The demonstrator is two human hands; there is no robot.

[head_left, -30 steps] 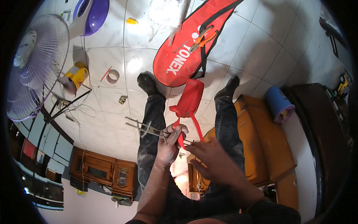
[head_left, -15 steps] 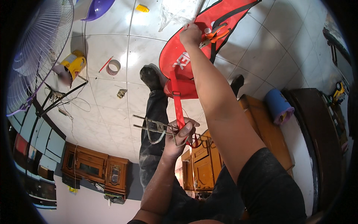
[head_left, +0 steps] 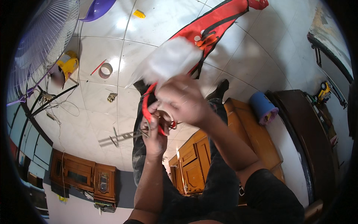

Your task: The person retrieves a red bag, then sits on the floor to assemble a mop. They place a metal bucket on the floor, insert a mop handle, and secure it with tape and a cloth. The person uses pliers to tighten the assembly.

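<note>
My left hand (head_left: 154, 136) is closed on a metal wire hook rack (head_left: 121, 138) and a red strap (head_left: 146, 106). The strap loops up from the fingers. My right hand (head_left: 184, 99), smeared by motion, is close above the left and closed on a clear plastic bag (head_left: 169, 61). That bag is blurred too and hangs out beyond the hand; its contents cannot be made out. Behind it on the floor lies a long red fabric bag (head_left: 227, 16) with black trim. Orange-handled pliers (head_left: 207, 42) and small white round pieces (head_left: 197, 38) rest on it.
A fan (head_left: 48, 48) stands at the left, near a yellow container (head_left: 68, 63). A tape roll (head_left: 106, 70), a red pencil (head_left: 98, 67) and a yellow piece (head_left: 139, 14) lie on the tiles. To the right are a blue bin (head_left: 261, 106) and wooden furniture (head_left: 250, 130).
My right hand has come back from the red fabric bag to my left hand, bringing the plastic bag. The red fabric bag's far end has shifted. The rack has tilted.
</note>
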